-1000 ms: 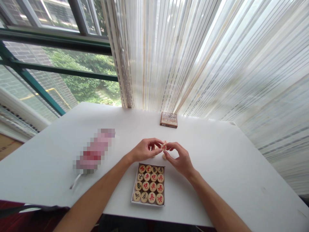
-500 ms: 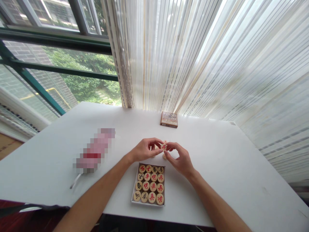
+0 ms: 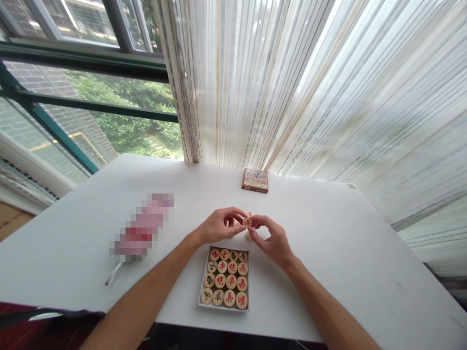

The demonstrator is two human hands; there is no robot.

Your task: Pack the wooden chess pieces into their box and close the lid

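**Entry: one xiangqi piece, held in both hands**

Head view.
- My left hand (image 3: 219, 226) and right hand (image 3: 273, 240) meet above the bench (image 3: 328, 253). Each is closed in a fingertip pinch on the rim of one xiangqi piece (image 3: 247, 221).
- The held piece shows its red character to me and sits clear of the surface, just beyond the tray.
- Second piece (image 3: 248, 236): just beneath the first, partly hidden by my right thumb.
- Tray (image 3: 200, 297): sixteen pieces in four rows, with red and black marks.
- Box lid (image 3: 255, 180): farther back, near the striped curtain (image 3: 310, 87).
- Blurred pink object (image 3: 144, 226): well to the left.

Handling, as I judge it: a small wooden disc, light, rigid and not fragile. Its smooth faces may slip, so I would grip it by the edge between thumb and forefinger.
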